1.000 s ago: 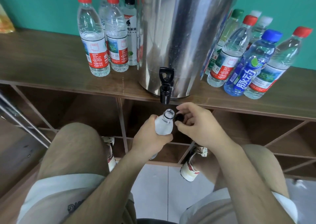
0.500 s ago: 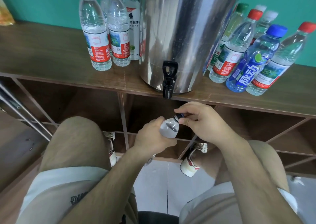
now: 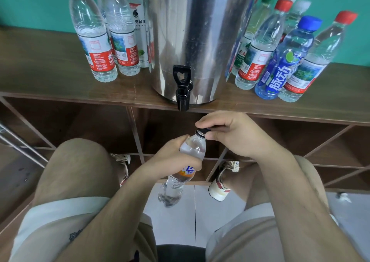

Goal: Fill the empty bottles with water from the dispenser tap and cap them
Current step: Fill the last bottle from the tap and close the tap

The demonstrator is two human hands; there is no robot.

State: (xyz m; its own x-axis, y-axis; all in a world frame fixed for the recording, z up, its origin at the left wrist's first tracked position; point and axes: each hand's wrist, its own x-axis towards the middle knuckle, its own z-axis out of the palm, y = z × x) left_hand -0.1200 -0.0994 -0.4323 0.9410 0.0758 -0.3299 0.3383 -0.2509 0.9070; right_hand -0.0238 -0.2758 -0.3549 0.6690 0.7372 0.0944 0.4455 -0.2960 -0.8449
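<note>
dispenser (image 3: 200,31) of polished, mirror-bright steel; tap (image 3: 182,89) glossy black plastic; tabletop (image 3: 50,71) smooth brown wood; bottle (image 3: 193,147) clear glossy plastic, its cap (image 3: 202,131) black plastic; shorts (image 3: 76,171) matt cloth; floor (image 3: 174,221) smooth pale tile

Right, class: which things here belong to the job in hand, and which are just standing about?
Job in hand: left hand gripping the bottle; right hand pinching the black cap on its neck; dispenser tap above.
Standing about: red-capped bottles and blue-capped bottle on the shelf; metal rods at left.
</note>
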